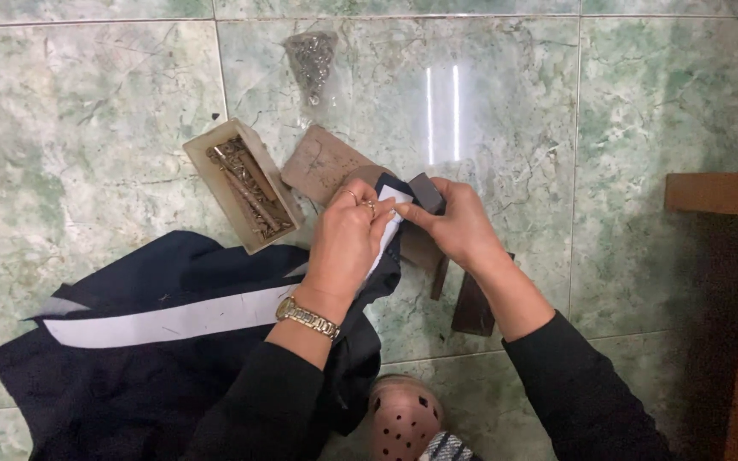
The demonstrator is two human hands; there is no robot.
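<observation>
My left hand (348, 239), with rings and a gold watch, pinches the end of a dark navy cloth (164, 358) with a white strip (164, 323) along it. My right hand (459, 226) grips the same cloth end together with a small dark grey block (427, 192). Both hands meet just above a worn brown wooden board (326, 162) lying on the green marble floor. The cloth trails down to the left over the floor and my lap.
An open cardboard box (245, 183) of metal tools lies left of the board. A small clear bag of metal bits (311, 60) is farther up. Dark wood pieces (471, 307) lie under my right wrist. A wooden furniture edge (727, 256) stands right; a pink perforated sandal (403, 418) is below.
</observation>
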